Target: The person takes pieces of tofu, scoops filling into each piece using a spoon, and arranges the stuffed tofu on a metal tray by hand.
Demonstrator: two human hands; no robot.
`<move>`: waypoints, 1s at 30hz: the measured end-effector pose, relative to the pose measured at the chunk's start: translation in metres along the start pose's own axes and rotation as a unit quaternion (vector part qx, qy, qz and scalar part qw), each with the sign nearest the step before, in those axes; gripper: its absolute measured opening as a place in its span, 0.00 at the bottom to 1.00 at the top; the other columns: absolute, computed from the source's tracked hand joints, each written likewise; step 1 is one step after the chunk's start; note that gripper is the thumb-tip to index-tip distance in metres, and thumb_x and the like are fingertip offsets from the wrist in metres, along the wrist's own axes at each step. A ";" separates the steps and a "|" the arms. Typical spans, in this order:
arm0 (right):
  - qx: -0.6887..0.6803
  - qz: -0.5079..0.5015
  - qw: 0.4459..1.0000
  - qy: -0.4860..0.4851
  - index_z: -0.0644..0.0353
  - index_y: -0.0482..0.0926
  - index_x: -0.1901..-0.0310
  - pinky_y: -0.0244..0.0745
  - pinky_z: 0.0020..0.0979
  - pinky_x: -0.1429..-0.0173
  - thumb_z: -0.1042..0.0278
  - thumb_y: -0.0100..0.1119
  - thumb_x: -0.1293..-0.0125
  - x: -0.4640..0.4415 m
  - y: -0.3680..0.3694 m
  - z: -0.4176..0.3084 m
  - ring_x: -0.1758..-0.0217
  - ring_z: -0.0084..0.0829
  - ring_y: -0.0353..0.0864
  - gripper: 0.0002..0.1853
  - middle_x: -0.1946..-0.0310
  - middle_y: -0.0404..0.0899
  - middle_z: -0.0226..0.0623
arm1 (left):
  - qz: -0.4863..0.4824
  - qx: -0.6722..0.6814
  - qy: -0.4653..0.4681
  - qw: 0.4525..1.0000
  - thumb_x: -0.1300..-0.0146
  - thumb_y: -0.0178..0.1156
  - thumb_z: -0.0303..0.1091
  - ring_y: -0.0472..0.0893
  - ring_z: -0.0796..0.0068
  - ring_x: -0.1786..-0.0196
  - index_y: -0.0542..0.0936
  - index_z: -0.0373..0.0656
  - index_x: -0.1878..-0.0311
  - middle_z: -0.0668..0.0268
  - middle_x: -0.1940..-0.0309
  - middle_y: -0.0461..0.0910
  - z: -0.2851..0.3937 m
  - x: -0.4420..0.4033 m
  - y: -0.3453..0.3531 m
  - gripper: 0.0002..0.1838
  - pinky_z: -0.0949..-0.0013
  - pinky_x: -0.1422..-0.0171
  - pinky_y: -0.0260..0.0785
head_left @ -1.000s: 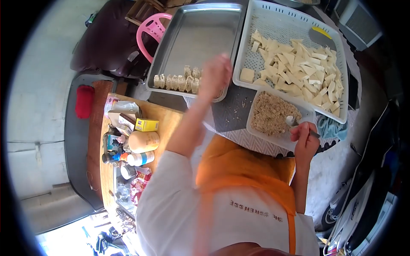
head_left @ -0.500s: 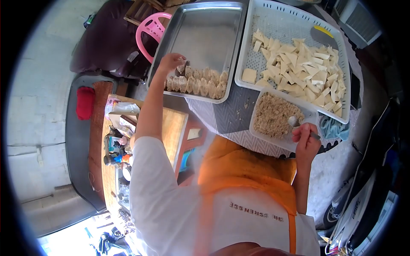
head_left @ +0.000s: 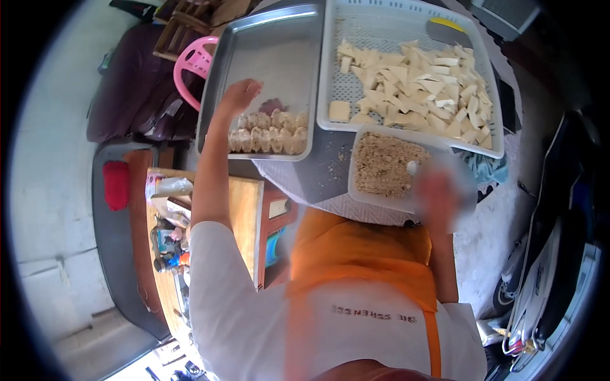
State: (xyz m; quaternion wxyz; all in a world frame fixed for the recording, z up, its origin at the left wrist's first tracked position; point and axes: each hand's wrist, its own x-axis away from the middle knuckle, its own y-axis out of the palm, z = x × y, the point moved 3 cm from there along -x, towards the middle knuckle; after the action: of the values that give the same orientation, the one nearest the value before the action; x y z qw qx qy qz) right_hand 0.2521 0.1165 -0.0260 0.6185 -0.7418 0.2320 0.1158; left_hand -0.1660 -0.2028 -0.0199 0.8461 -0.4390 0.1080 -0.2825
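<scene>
My left hand is above the metal tray, its fingers loosely bent with nothing visible in them. Just below it, two rows of filled pale pieces stand along the tray's near end. A dark reddish patch, perhaps the hand's reflection, shows on the metal. My right hand is smeared by motion at the right end of a plastic container. It is closed on a spoon, whose pale bowl shows beside the crumbly brown filling in that container.
A white perforated tray holds many pale cut tofu-like pieces and a yellow-edged scraper. A blue cloth lies beside the container. A pink chair is left of the metal tray, and a cluttered wooden table stands nearer.
My left hand has lifted away from the rows, where another piece now stands at the left end. My right hand moves quickly with the spoon. The whole view has shifted slightly.
</scene>
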 end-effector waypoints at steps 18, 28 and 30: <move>0.098 -0.027 0.994 -0.037 0.65 0.73 0.51 0.64 0.50 0.48 0.68 0.54 0.41 0.023 0.023 0.006 0.51 0.46 0.73 0.17 0.56 0.74 0.47 | 0.181 -0.092 0.181 0.962 0.39 0.52 0.23 0.81 0.55 0.57 0.71 0.34 0.49 0.52 0.62 0.78 0.201 -0.042 0.110 0.14 0.59 0.55 0.76; -0.067 0.069 0.995 0.017 0.60 0.75 0.63 0.69 0.38 0.60 0.75 0.58 0.45 -0.020 -0.026 -0.019 0.63 0.36 0.76 0.08 0.68 0.76 0.38 | -0.102 0.624 0.003 0.775 0.34 0.45 0.23 0.77 0.64 0.46 0.67 0.37 0.40 0.58 0.47 0.73 0.243 0.115 0.135 0.19 0.61 0.41 0.72; -0.080 0.090 0.993 -0.016 0.59 0.74 0.65 0.67 0.37 0.66 0.77 0.57 0.46 -0.039 -0.053 -0.039 0.67 0.35 0.76 0.06 0.70 0.76 0.37 | -0.123 0.660 -0.004 0.741 0.35 0.45 0.23 0.76 0.65 0.44 0.66 0.39 0.41 0.58 0.47 0.73 0.249 0.124 0.146 0.19 0.61 0.39 0.71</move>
State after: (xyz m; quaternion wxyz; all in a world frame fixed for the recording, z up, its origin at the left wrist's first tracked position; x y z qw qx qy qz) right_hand 0.2398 0.0935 0.0457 0.5477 -0.7633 0.2774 0.2011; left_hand 0.0987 -0.0376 0.0181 0.8824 0.2181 -0.1637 -0.3834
